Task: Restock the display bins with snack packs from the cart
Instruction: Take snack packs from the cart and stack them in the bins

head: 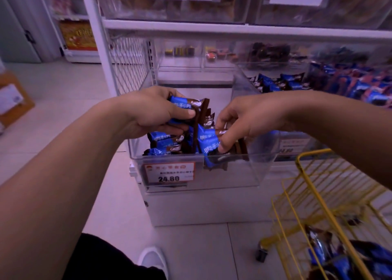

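Over the clear bin [233,173], restocking is partly done.
Head view: the left hand [157,112] grips a blue snack pack [184,105]; the right hand [244,120] pinches another [209,143] just below it. Few packs lie beneath; the yellow cart [307,186], behind the right wrist, seemingly holds more.

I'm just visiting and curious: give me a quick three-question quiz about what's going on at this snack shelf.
1. True or false: the left hand holds a blue snack pack.
2. Where are the packs in the right hand? A) over the clear bin B) inside the yellow cart C) on the floor
3. What number is printed on the price tag?

Key: 1 true; 2 A; 3 24.80
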A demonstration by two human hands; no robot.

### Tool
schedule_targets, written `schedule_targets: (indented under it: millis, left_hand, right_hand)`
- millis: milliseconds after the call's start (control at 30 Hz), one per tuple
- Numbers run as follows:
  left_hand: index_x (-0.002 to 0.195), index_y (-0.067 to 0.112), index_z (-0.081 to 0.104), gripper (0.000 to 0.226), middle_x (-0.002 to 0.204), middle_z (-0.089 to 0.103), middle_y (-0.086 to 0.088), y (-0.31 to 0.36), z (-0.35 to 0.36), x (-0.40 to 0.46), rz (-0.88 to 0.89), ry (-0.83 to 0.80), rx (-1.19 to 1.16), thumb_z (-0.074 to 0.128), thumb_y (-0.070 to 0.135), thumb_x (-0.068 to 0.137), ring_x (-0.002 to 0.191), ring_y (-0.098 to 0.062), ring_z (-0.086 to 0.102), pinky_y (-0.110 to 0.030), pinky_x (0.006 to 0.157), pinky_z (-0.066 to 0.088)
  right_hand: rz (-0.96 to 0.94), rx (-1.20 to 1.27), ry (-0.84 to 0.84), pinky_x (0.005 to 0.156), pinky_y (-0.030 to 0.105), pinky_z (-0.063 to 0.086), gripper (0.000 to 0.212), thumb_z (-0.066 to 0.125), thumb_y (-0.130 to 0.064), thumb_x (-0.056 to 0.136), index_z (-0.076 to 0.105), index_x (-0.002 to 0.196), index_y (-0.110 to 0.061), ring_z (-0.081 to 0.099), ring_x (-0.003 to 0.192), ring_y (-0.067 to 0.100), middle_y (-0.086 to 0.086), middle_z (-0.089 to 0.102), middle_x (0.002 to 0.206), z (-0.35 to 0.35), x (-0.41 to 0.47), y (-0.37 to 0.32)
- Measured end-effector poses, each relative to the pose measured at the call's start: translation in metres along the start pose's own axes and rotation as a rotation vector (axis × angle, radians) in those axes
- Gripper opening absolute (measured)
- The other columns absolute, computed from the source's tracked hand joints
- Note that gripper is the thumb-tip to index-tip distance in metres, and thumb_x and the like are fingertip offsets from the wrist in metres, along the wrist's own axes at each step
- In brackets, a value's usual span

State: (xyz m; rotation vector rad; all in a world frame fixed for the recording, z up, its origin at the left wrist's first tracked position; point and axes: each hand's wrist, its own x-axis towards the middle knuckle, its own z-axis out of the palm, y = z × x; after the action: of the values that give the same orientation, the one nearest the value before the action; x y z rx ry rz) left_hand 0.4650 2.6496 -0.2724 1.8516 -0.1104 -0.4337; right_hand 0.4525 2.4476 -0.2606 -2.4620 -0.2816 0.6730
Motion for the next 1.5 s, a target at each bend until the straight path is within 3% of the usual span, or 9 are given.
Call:
schedule_targets:
  millis: [300,467,600,800,900,1100,1233,1300,1500]
  left_hand:
    - [0.093,0.014,0.056,0.015,0.089,0.069,-0.01,-0.004,0.008,0.019,0.016,0.164,0.117,0.07,0.008,0.09,0.083,-0.024,0.07,-0.037,0.082,0.059]
    - [0.096,0.014,0.057,0.015,0.091,0.07,-0.01,-0.003,0.007,0.023,0.014,0.182,0.14,0.071,0.012,0.089,0.081,-0.021,0.072,-0.036,0.079,0.061]
    - [0.097,0.015,0.058,0.016,0.091,0.07,-0.009,-0.003,0.008,0.024,0.027,0.19,0.178,0.071,0.012,0.089,0.081,-0.02,0.072,-0.036,0.08,0.061]
    - [0.094,0.017,0.059,0.017,0.098,0.067,-0.012,-0.002,0.012,0.021,0.038,0.225,0.254,0.074,0.018,0.088,0.094,-0.026,0.069,-0.044,0.084,0.06]
    - [0.092,0.018,0.059,0.017,0.098,0.066,-0.012,-0.001,0.013,0.021,0.033,0.249,0.28,0.074,0.02,0.088,0.1,-0.03,0.067,-0.048,0.087,0.058]
    - [0.087,0.019,0.059,0.017,0.092,0.068,-0.01,-0.002,0.014,0.025,0.034,0.278,0.323,0.075,0.024,0.087,0.089,-0.027,0.068,-0.038,0.074,0.058]
    - [0.082,0.019,0.056,0.019,0.087,0.066,-0.008,-0.002,0.012,0.029,0.04,0.308,0.299,0.074,0.022,0.087,0.079,-0.023,0.066,-0.037,0.07,0.057]
    - [0.081,0.019,0.056,0.02,0.085,0.066,-0.008,-0.002,0.012,0.03,0.041,0.303,0.302,0.074,0.022,0.087,0.078,-0.023,0.066,-0.039,0.073,0.057]
    - [0.082,0.019,0.055,0.021,0.091,0.064,-0.009,-0.004,0.011,0.031,0.04,0.304,0.315,0.075,0.021,0.087,0.085,-0.023,0.064,-0.035,0.071,0.056]
  right_hand:
    - [0.005,-0.105,-0.184,0.064,0.025,0.055,0.023,0.086,-0.019,0.074,0.072,0.092,-0.014,0.066,0.074,0.012,-0.002,0.07,0.073,0.002,0.012,-0.005]
    - [-0.01,-0.243,-0.274,0.084,0.036,0.059,0.028,0.069,-0.033,0.09,0.074,0.109,-0.014,0.065,0.101,0.021,0.009,0.071,0.107,-0.003,0.008,-0.007]
    - [-0.221,-0.581,-0.137,0.062,0.007,0.04,0.034,0.072,-0.04,0.086,0.067,0.117,-0.025,0.055,0.07,-0.001,-0.021,0.053,0.07,0.013,0.012,-0.013]
    - [-0.137,-0.396,-0.092,0.054,0.022,0.052,0.03,0.091,-0.025,0.065,0.066,0.08,-0.02,0.059,0.051,0.002,-0.013,0.063,0.051,0.018,0.027,-0.008]
    - [-0.141,-0.356,-0.092,0.052,0.023,0.053,0.018,0.087,-0.028,0.073,0.072,0.08,-0.021,0.061,0.056,0.004,-0.01,0.062,0.063,0.011,0.025,-0.006]
    - [-0.181,-0.19,-0.054,0.061,0.021,0.054,0.008,0.079,-0.028,0.082,0.077,0.087,-0.022,0.067,0.083,0.014,-0.003,0.073,0.085,-0.013,0.02,-0.009]
    - [-0.179,-0.321,-0.076,0.049,0.011,0.043,0.007,0.081,-0.026,0.08,0.078,0.086,-0.025,0.059,0.062,-0.003,-0.025,0.064,0.057,0.009,0.032,-0.008]
    - [-0.15,-0.344,-0.06,0.044,0.008,0.04,0.004,0.081,-0.024,0.08,0.078,0.082,-0.025,0.057,0.054,-0.008,-0.024,0.062,0.053,0.013,0.038,-0.009]
    - [0.012,-0.383,0.031,0.046,0.022,0.052,0.033,0.089,-0.027,0.069,0.063,0.086,-0.016,0.062,0.062,0.013,0.001,0.064,0.081,0.021,0.043,-0.018]
